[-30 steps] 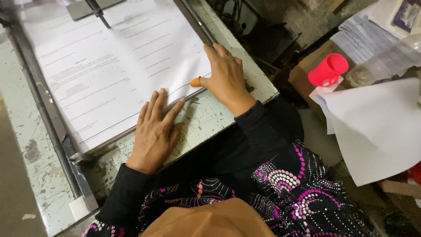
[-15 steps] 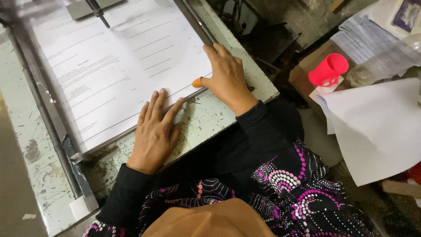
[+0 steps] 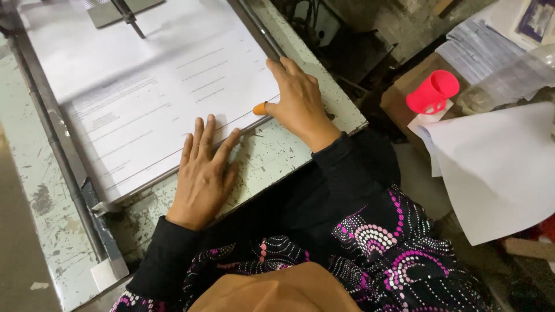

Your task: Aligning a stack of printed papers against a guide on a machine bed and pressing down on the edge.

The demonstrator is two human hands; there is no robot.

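The bench (image 3: 277, 156), pale green metal with chipped paint, fills the left half of the view and carries a wide stack of printed paper (image 3: 150, 98) butted against a metal rail (image 3: 63, 167) at 9 o'clock. The stack lies from the centre up toward 11 o'clock, its near edge running along a low metal lip. Its upper part is blurred, as if a top sheet is in motion, so a sheet could skate out of square if the palms below let up their pressure.

The left hand (image 3: 201, 173) lies flat at about 7 o'clock of the stack, fingers (image 3: 199, 138) spread, tips on the paper and heel on the bare bench. It holds nothing. If that hand slides, the near edge could fan and the sheets lose their alignment (the risk looks greatest at the free corner, away from the rail).

The right hand (image 3: 298, 95) rests at 3 o'clock of the stack, fingers close together along the paper's right edge, the thumb wearing an orange rubber thumb cap (image 3: 260, 108) that presses at the corner. A rough push there could crease or dog-ear the corner, and a bare fingertip drawn along the edge could get a paper cut.

Off the bench at 2 o'clock, a loose white sheet (image 3: 497, 167) droops over clutter beside a small red plastic cup (image 3: 430, 92) on a cardboard box; a passing elbow or sleeve could knock either down.
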